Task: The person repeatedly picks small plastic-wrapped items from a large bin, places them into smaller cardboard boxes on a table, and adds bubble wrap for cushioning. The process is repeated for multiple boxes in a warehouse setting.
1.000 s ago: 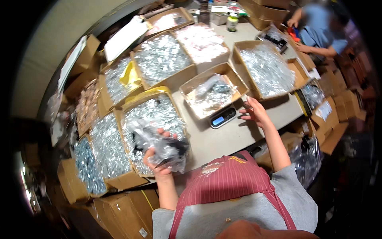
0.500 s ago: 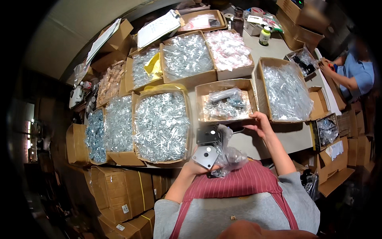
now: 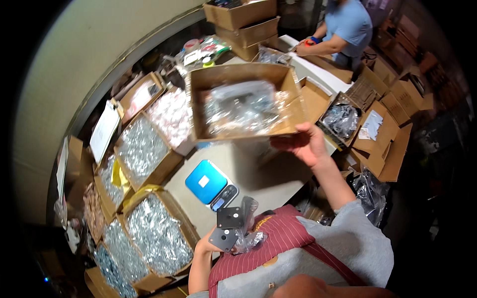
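With my right hand (image 3: 309,145) I grip the near right corner of a cardboard box (image 3: 242,74), fingers under it and thumb on its wall. The box is raised above the table and holds clear plastic bags (image 3: 243,107) of small parts, blurred by motion. My left hand (image 3: 204,244), by the apron, is closed on dark metal mounting plates (image 3: 229,217) with holes, wrapped in clear plastic (image 3: 249,240). Its fingers are partly hidden behind the plates. On the table between my hands lies a digital scale (image 3: 205,182) with a blue top.
Boxes of bagged metal hardware (image 3: 158,233) line the table's left, beside a box of white and pink packets (image 3: 171,116). A person in a blue shirt (image 3: 348,27) works at the far right. Open cartons (image 3: 385,134) stand at the right.
My right hand has lifted the box off the table and moved it up, uncovering the scale. The view has turned right. My left hand still holds the plates.
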Action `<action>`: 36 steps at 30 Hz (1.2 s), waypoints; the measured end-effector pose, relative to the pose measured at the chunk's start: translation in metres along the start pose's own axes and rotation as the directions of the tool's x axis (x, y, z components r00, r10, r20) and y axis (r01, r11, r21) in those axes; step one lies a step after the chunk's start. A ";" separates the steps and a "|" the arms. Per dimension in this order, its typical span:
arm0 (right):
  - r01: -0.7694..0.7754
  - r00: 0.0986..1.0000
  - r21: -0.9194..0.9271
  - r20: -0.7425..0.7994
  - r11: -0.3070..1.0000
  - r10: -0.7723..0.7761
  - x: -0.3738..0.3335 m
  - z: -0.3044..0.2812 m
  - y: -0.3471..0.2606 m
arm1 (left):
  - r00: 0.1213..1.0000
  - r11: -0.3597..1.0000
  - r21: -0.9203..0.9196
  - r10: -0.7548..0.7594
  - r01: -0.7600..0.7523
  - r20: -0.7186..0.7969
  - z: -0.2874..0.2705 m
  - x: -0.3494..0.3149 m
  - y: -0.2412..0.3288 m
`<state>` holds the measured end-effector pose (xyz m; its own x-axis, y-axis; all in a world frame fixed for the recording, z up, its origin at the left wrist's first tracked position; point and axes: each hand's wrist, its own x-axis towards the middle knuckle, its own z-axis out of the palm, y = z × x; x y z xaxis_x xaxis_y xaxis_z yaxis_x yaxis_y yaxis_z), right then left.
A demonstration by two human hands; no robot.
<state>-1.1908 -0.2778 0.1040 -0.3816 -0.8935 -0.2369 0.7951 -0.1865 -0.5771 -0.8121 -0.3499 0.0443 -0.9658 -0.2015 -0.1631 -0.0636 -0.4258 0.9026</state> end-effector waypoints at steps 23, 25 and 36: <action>-0.002 0.519 -0.903 0.366 -0.429 -0.772 0.062 -0.163 -0.158 | 0.951 0.888 0.378 -0.304 0.261 0.057 -0.010 0.070 0.037; 0.042 0.507 -0.857 0.462 -0.514 -0.728 0.055 -0.165 -0.160 | 0.939 0.918 0.195 -0.339 0.344 -0.061 -0.001 0.066 0.043; 0.388 0.232 -0.889 -0.160 0.242 -0.960 0.000 -0.213 -0.168 | 0.768 0.828 -0.121 -0.554 0.547 -0.322 -0.018 0.049 0.017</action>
<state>-1.4243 -0.1596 0.0344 -0.9267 0.0372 0.3739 -0.3750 -0.0283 -0.9266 -0.8566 -0.3827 0.0446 -0.6255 -0.2024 -0.7535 -0.5508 -0.5695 0.6102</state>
